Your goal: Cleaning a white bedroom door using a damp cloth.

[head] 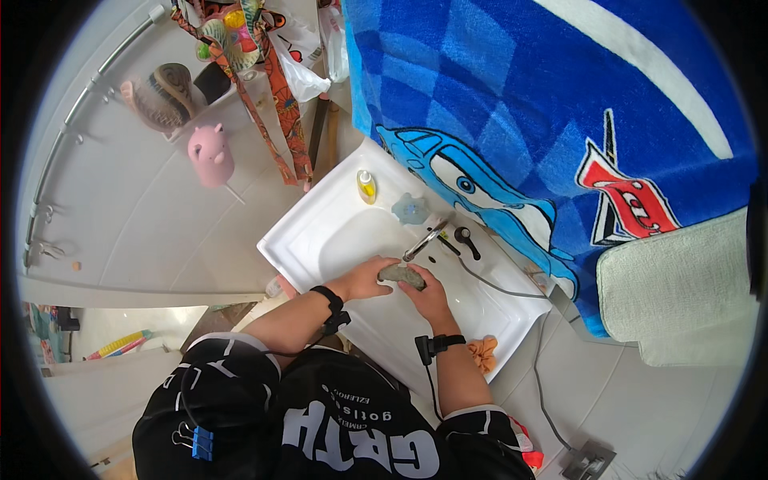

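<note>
A grey-green oblong block (401, 274), rough like a stone or sponge, is held above the white washbasin (288, 237), just below the spout of the chrome tap (425, 241). My right hand (431, 295) pinches its right end between thumb and fingers. From the left, my left hand (366, 279) curves around the other end, its fingers along the far edge and its thumb lower, seemingly apart from the block. How firmly the left hand grips is unclear. Whether water runs from the spout cannot be made out. Both wrists wear black straps with cables.
Beyond the basin hangs a blue towel (480, 78). On the rim are a bottle of yellow liquid (366, 187), a pale blue soap dish (411, 208), a black lever handle (467, 241) and an orange scrunchie (483, 353). A grey hose (498, 288) crosses the right side.
</note>
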`<state>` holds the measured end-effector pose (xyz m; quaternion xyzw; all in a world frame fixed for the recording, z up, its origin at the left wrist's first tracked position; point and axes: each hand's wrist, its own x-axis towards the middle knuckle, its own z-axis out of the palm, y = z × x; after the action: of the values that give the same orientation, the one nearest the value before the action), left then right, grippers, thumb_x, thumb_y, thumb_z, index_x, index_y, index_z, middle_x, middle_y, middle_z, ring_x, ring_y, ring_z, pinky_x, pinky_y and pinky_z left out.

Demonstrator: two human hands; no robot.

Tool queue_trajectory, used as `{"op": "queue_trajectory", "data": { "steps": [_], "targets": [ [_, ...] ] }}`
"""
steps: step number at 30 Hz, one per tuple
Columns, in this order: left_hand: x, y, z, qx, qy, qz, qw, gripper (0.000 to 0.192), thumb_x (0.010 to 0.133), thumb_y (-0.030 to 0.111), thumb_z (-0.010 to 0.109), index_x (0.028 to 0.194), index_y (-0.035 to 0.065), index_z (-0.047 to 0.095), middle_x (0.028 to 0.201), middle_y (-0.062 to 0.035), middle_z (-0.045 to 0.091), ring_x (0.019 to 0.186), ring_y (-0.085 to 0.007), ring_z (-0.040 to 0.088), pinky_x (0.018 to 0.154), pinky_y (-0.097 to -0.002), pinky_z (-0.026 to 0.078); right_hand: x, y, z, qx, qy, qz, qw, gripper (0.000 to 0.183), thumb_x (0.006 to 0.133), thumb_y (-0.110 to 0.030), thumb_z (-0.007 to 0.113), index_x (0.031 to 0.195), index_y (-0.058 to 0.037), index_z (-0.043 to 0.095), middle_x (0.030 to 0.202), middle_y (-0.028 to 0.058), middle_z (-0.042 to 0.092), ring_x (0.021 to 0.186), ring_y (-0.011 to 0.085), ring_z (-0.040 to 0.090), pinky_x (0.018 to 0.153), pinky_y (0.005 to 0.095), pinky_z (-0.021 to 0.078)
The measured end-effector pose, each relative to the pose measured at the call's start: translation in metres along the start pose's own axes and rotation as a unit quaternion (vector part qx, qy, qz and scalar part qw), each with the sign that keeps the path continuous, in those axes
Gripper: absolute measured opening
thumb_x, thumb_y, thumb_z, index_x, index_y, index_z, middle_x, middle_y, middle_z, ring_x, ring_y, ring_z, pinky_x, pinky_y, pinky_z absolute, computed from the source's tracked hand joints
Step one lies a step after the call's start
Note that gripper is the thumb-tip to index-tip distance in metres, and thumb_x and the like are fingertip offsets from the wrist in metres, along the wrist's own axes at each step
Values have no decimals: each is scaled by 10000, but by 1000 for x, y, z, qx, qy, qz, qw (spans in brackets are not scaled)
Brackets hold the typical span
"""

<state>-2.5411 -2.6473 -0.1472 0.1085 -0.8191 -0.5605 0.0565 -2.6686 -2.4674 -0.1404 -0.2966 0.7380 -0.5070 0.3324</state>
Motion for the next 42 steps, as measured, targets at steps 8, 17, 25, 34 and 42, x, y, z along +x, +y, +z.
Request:
{"op": "queue_trajectory", "data": {
  "steps": [8, 17, 25, 34, 42],
  "targets": [
    [1, 13, -7, 26, 67, -8, 997, 301, 799, 126, 804, 1015, 83, 599, 1017, -107, 596, 936, -265, 601, 801, -344, 492, -3, -7, 5, 50, 17, 8, 999, 478, 863, -113, 804, 1301, -19, 637, 1131, 65, 699, 987, 120, 636, 889, 268, 515],
    [7, 7, -3, 47, 85, 27, 995, 313, 737, 28, 776, 825, 58, 477, 989, -119, 585, 912, -319, 583, 812, -362, 496, 6, 19, 6, 143, 21, 44, 988, 331, 957, -167, 670, 1247, -9, 671, 995, 59, 717, 852, 116, 637, 780, 263, 524],
    [11, 6, -1, 82, 95, 26, 992, 308, 717, 11, 765, 790, 46, 468, 1000, -129, 599, 936, -336, 592, 819, -371, 505, 13, 16, 10, 279, 41, 94, 955, 318, 983, -143, 593, 1233, 36, 670, 1051, 75, 706, 872, 127, 644, 791, 275, 535],
    [8, 10, -2, 80, 94, 4, 992, 290, 705, -1, 754, 784, 47, 479, 1033, -139, 597, 972, -350, 596, 832, -381, 512, 5, 7, 11, 302, 33, 110, 946, 346, 968, -128, 618, 1257, 58, 648, 1102, 81, 695, 883, 125, 640, 812, 261, 523],
    [5, 7, 0, 79, 109, 7, 991, 291, 694, 10, 763, 779, 49, 488, 1010, -141, 594, 976, -358, 593, 827, -391, 512, 12, 15, 2, 241, 17, 95, 966, 286, 959, -116, 582, 1168, 36, 705, 1004, 91, 729, 867, 133, 657, 796, 277, 523]
  ]
}}
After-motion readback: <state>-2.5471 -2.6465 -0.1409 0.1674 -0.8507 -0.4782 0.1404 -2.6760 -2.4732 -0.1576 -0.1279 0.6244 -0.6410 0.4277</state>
